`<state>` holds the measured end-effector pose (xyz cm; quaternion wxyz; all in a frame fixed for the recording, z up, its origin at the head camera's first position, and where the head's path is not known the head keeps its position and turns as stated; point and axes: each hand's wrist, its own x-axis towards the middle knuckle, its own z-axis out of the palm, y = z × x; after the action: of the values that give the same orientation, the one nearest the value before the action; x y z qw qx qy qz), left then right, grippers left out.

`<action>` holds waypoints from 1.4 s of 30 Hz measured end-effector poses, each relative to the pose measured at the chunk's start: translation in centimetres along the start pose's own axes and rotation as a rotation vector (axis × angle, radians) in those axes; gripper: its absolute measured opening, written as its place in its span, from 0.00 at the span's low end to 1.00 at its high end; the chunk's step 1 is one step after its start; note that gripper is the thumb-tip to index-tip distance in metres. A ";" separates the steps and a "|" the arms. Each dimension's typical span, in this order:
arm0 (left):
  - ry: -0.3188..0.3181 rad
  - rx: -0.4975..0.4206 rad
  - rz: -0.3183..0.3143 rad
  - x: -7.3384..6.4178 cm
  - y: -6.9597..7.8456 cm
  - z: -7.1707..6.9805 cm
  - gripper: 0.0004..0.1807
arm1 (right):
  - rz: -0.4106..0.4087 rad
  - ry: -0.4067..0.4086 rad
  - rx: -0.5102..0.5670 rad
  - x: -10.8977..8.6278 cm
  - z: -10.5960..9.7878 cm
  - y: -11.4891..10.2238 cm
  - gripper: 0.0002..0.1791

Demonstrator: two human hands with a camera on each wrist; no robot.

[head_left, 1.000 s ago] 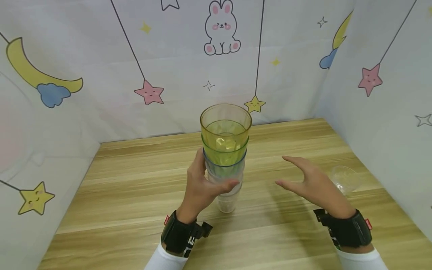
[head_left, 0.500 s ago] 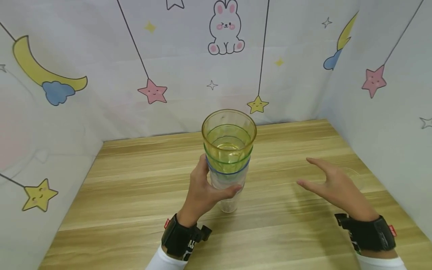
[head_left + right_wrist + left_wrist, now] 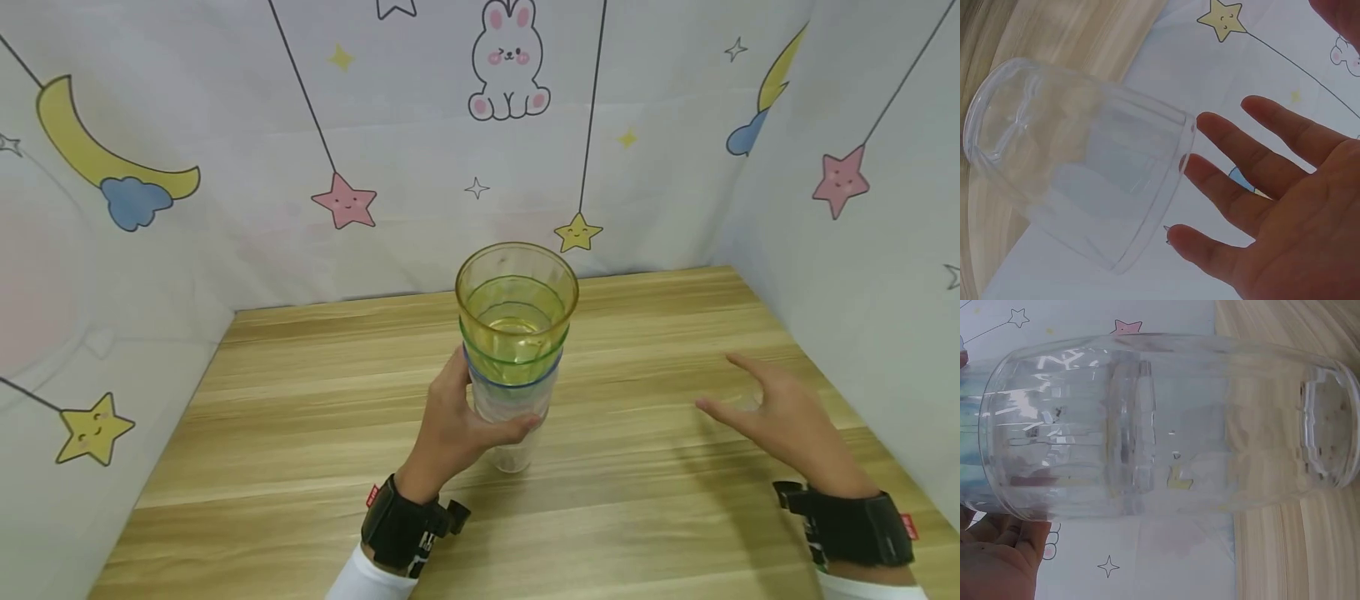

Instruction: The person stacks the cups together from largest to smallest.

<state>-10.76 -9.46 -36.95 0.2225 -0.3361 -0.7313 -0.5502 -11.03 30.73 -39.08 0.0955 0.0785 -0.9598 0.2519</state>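
A tall stack of nested tumblers (image 3: 517, 354) stands nearly upright in front of me. Its upper rims are yellow, green and blue, and the lower part is clear. My left hand (image 3: 467, 417) grips the stack from the left side, with the thumb across its front. In the left wrist view a clear tumbler (image 3: 1191, 425) of the stack fills the middle; whether its base touches the table cannot be told. To the right, my right hand (image 3: 787, 421) holds nothing, fingers spread, beside a single clear tumbler (image 3: 1079, 165). That tumbler is mostly hidden behind the hand in the head view.
Both hands are over a wood-grain table (image 3: 315, 400). A white printed cloth (image 3: 405, 142) with moons, stars and a rabbit encloses the back and sides. The right-hand cloth wall (image 3: 885, 317) rises close beyond the right hand.
My right hand has moved right, away from the stack, to the single clear tumbler. The stack's top has tipped slightly toward me; the left hand keeps its grip. The head view has shifted slightly.
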 end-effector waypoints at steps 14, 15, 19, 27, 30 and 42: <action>-0.089 0.001 -0.114 -0.6 -1.7 -0.1 0.43 | 0.142 -0.065 -0.024 -0.5 -0.5 3.2 0.57; -0.093 0.003 -0.118 -0.8 -2.2 0.0 0.43 | 0.144 -0.065 -0.026 -0.6 -0.4 3.4 0.58; -0.107 0.015 -0.132 -0.8 -2.2 -0.1 0.42 | 0.153 -0.076 -0.034 -0.7 -0.4 3.9 0.57; -0.118 0.033 -0.169 -1.0 -2.3 -0.3 0.41 | 0.224 -0.123 -0.032 -0.7 -0.5 4.4 0.57; -0.121 0.035 -0.171 -1.0 -2.3 -0.3 0.41 | 0.230 -0.124 -0.030 -0.7 -0.5 4.5 0.57; -0.134 0.047 -0.166 -0.9 -2.3 -0.4 0.41 | 0.164 0.008 -0.043 -0.4 0.4 2.3 0.50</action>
<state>-11.81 -10.43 -38.97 0.1347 -0.3051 -0.7824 -0.5258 -11.17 32.54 -40.57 0.0803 -0.0034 -0.9678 0.2384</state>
